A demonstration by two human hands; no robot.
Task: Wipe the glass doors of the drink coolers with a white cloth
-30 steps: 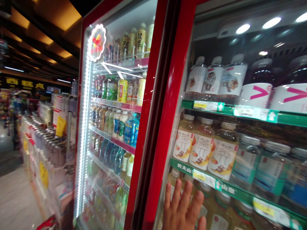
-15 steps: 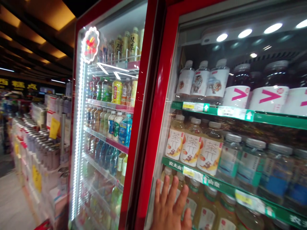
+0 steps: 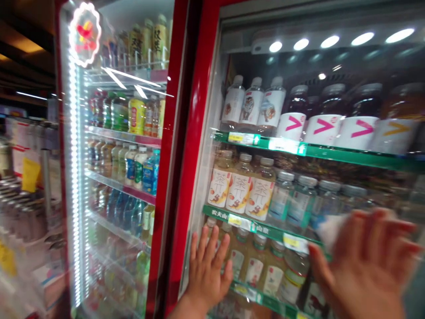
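My left hand (image 3: 207, 268) lies flat against the glass door (image 3: 229, 53) of the right drinks fridge, near its red frame (image 3: 191, 146). Its fingers are spread and hold nothing. At the lower right, my right hand (image 3: 368, 261) is raised before the same glass, smeared by motion. A white cloth or tissue (image 3: 328, 230) pokes out from under its fingers, pressed between hand and door. Whether it is cloth or paper I cannot tell. Behind the glass stand tea bottles (image 3: 260, 195) and bottles with pink-marked labels (image 3: 323, 128) on green-edged shelves.
A second red-framed fridge (image 3: 179, 66) with lit edges and drinks on several shelves stands to the left. Further left, metal flasks (image 3: 23, 208) are lined up on a display with a yellow tag (image 3: 31, 174). Ceiling lights reflect in the glass.
My right hand has come into view at the lower right with the white cloth. The view has swung right, so the fridges appear further left. My left hand stays flat on the glass.
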